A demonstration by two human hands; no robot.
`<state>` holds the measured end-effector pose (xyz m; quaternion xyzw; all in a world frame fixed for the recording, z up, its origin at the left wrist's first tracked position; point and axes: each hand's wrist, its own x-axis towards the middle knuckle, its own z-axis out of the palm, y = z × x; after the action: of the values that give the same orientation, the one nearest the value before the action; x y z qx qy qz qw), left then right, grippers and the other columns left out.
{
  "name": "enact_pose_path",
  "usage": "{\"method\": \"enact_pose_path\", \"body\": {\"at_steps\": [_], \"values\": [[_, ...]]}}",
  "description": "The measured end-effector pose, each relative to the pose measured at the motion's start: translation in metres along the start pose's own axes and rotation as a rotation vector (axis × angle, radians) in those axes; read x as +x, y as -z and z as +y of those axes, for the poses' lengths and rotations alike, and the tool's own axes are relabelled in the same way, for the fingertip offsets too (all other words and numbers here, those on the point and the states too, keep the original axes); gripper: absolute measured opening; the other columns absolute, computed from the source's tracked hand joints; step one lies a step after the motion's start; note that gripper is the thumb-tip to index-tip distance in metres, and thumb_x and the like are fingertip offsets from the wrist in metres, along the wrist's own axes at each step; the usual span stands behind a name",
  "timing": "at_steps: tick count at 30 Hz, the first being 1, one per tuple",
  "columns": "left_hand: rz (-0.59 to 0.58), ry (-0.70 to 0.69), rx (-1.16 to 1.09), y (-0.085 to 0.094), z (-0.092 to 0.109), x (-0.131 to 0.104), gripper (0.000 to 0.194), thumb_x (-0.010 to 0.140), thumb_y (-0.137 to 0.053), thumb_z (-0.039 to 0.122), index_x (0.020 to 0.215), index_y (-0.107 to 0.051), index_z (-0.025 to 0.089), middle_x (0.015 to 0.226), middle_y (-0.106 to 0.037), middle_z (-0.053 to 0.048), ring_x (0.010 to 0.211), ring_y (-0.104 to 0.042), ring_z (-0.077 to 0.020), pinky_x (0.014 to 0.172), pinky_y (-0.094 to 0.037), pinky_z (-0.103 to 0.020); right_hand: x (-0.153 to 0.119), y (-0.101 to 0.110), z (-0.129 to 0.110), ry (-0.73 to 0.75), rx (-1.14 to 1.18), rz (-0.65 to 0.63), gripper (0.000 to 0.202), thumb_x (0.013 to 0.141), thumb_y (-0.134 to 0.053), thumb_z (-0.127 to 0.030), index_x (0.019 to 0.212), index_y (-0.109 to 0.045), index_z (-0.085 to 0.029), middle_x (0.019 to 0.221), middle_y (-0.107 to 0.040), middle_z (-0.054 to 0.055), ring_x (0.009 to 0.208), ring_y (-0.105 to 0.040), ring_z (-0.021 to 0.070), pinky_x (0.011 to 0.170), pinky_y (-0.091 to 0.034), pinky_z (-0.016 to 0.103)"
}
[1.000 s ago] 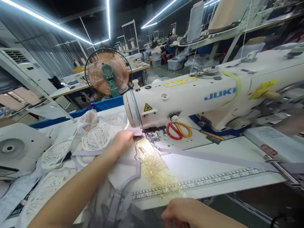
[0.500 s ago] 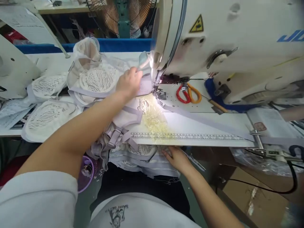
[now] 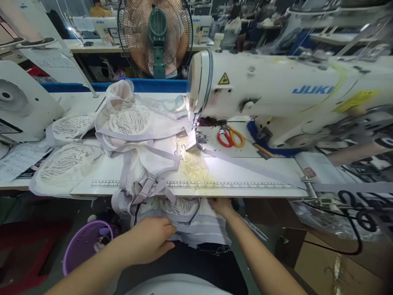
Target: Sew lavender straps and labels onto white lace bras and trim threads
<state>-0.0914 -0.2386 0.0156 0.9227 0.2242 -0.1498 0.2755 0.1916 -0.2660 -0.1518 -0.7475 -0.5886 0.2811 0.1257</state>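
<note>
Loose lace cups (image 3: pixel 66 166) lie at the left of the table (image 3: pixel 106 189), beside the lace garment (image 3: pixel 132 123) spread toward the needle area. The left hand (image 3: pixel 153 239), thumb parted from its fingers, is at the lap garment (image 3: pixel 196 219); contact is unclear. The right hand (image 3: pixel 221 206) meets that piece's right side, its fingertips hidden, so its grip cannot be told. Scissors (image 3: pixel 231 137) lie under the sewing machine (image 3: pixel 260 84).

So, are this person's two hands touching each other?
Apart. The head view shows the left hand and the right hand with pale fabric plainly visible in the gap between them.
</note>
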Motion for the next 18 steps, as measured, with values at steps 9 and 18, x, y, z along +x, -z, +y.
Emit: {"method": "enact_pose_path", "body": {"at_steps": [9, 18], "values": [[0.048, 0.117, 0.010, -0.046, -0.025, 0.053, 0.046, 0.077, -0.061, 0.026, 0.120, -0.052, 0.013, 0.118, -0.058, -0.017, 0.111, -0.054, -0.0315, 0.092, -0.044, -0.040, -0.044, 0.034, -0.008, -0.099, -0.153, -0.046, 0.025, 0.090, -0.045, -0.026, 0.108, -0.054, -0.010, 0.090, -0.063, 0.013, 0.082, -0.060, 0.0227, 0.070, -0.046, 0.036], [0.291, 0.131, 0.094, -0.118, -0.057, 0.042, 0.063, 0.074, -0.052, 0.011, 0.135, -0.037, 0.014, 0.132, -0.049, -0.014, 0.134, -0.029, -0.0288, 0.112, -0.011, -0.053, -0.119, 0.104, -0.042, 0.143, 0.127, -0.360, 0.028, 0.083, -0.049, -0.041, 0.065, -0.046, -0.020, 0.065, -0.050, -0.001, 0.061, -0.047, 0.0140, 0.055, -0.037, 0.024]]}}
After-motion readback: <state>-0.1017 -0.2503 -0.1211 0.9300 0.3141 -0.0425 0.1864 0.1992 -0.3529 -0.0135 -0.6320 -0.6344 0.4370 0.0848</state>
